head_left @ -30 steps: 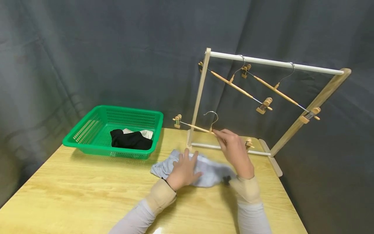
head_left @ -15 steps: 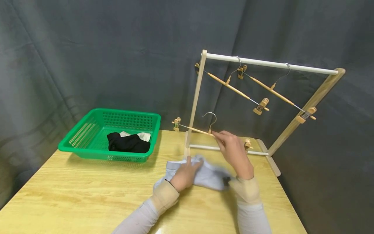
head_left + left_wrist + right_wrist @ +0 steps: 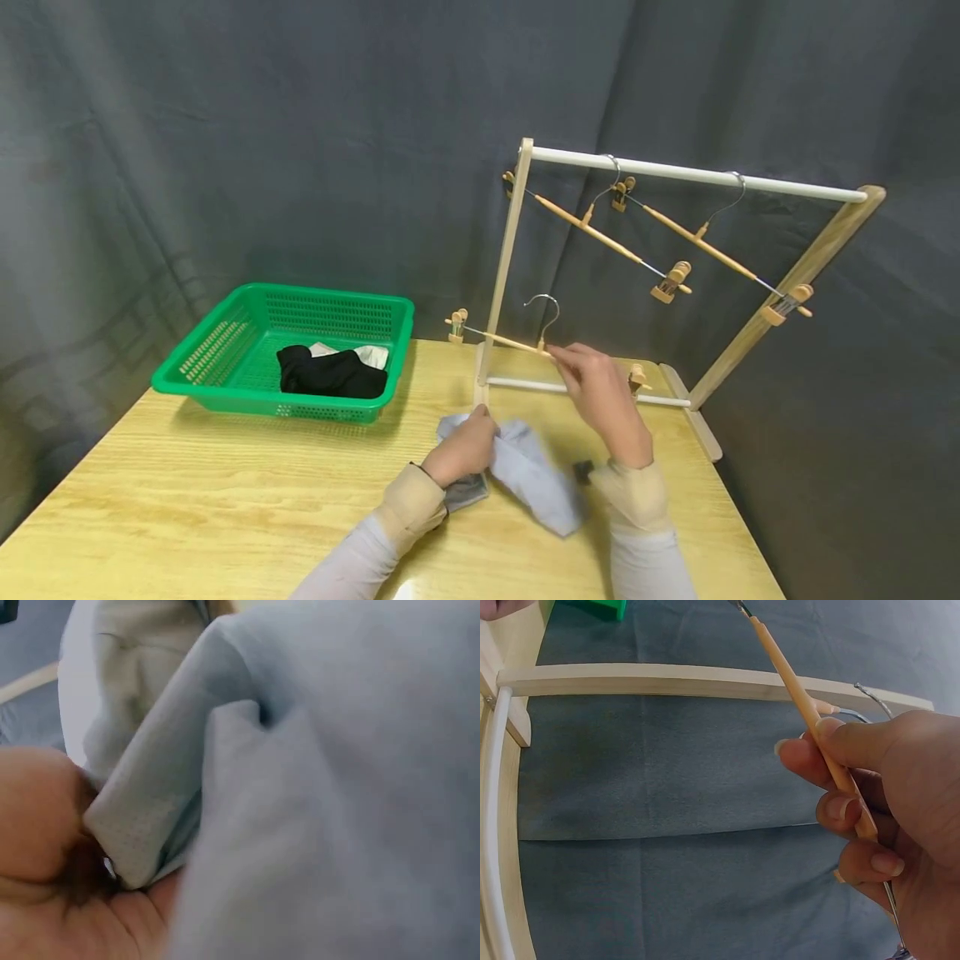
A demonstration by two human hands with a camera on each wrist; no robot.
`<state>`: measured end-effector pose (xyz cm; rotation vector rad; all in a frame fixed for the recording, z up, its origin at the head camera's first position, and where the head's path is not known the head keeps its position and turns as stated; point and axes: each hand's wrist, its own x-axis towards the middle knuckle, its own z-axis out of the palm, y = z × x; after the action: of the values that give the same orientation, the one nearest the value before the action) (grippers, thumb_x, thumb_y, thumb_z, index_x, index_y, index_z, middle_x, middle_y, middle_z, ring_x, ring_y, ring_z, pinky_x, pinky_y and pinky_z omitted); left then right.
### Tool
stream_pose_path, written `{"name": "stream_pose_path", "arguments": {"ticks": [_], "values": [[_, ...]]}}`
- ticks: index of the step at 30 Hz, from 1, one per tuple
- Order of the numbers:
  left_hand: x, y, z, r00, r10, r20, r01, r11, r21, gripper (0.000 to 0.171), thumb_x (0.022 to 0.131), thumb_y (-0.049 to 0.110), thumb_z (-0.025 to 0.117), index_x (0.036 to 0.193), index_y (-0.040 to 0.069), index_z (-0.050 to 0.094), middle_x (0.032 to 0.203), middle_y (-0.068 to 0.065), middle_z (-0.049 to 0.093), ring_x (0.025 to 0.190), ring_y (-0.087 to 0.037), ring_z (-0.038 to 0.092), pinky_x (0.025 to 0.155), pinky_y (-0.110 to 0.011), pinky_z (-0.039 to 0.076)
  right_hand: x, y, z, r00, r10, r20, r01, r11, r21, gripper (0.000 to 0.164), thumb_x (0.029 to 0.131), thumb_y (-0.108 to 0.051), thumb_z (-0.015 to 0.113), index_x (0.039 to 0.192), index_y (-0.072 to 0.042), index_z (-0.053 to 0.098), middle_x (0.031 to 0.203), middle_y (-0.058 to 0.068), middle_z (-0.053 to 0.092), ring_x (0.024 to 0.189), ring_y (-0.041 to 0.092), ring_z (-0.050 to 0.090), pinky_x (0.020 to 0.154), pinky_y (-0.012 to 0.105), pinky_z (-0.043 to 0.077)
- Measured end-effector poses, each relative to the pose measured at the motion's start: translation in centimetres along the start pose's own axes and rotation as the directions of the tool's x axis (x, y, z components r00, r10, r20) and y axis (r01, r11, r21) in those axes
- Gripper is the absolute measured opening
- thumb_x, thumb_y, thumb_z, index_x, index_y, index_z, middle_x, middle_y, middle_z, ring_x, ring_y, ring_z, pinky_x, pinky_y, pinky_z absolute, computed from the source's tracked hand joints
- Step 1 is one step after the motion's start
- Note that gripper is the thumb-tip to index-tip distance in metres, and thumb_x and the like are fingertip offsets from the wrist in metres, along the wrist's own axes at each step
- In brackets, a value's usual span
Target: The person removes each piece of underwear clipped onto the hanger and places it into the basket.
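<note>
My left hand (image 3: 461,448) grips a light blue-grey cloth garment (image 3: 531,483) just above the table; one part hangs to the right, blurred, and a darker grey corner shows below the hand. In the left wrist view the fabric (image 3: 322,810) fills much of the picture, folded against the curled fingers. My right hand (image 3: 603,400) holds a wooden clip hanger (image 3: 512,342) by its bar, metal hook upward. One end clip (image 3: 457,326) sticks out to the left, the other (image 3: 637,379) shows behind the hand. In the right wrist view thumb and fingers pinch the bar (image 3: 784,671).
A wooden rack with a white top rail (image 3: 675,172) stands at the right, bearing two more clip hangers (image 3: 611,244). At the left back sits a green basket (image 3: 225,398) with a black garment (image 3: 330,372) and a white cloth (image 3: 373,357) in it. A dark curtain hangs behind.
The left hand went from spread flat on the garment to gripping it. The cloth has bunched up and its right part swung toward the front. The right hand keeps holding the hanger.
</note>
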<state>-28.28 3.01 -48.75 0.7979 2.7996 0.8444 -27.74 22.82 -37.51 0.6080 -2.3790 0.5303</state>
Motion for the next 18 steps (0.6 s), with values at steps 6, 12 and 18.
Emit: {"name": "stream_pose_path", "arguments": {"ticks": [6,12,18], "values": [[-0.11,-0.93,-0.48,0.996,0.003,-0.087,-0.013,0.993,-0.119,0.035,0.09,0.022,0.041,0.067,0.004,0.061,0.076,-0.005,0.052,0.06,-0.016,0.045,0.051,-0.027,0.041,-0.11,-0.07,0.18,1.0,0.013,0.007,-0.013,1.0,-0.005,0.022,0.087,-0.011,0.066,0.108,-0.012,0.071,0.083,-0.003,0.065,0.053,0.006,0.043,0.045,0.022,0.036],[-0.15,-0.81,-0.71,0.988,-0.078,-0.136,0.055,0.984,-0.168,0.049,0.066,0.055,0.072,0.07,0.008,0.058,0.066,-0.002,0.054,0.053,-0.014,0.046,0.045,-0.028,0.041,-0.07,0.12,-0.01,1.0,0.015,-0.003,-0.015,1.0,-0.017,0.021,0.087,-0.012,0.066,0.108,-0.012,0.071,0.082,-0.003,0.065,0.054,0.007,0.045,0.045,0.022,0.037],[-0.11,-0.86,-0.94,0.996,0.069,-0.059,-0.074,0.994,-0.083,0.025,0.063,0.012,0.077,0.08,0.008,0.059,0.075,0.0,0.053,0.065,-0.014,0.047,0.054,-0.023,0.04,-0.29,0.45,0.04,0.999,0.035,0.003,-0.035,0.999,-0.023,0.021,0.087,-0.012,0.066,0.108,-0.012,0.071,0.084,-0.002,0.066,0.056,0.007,0.047,0.047,0.023,0.037]]}}
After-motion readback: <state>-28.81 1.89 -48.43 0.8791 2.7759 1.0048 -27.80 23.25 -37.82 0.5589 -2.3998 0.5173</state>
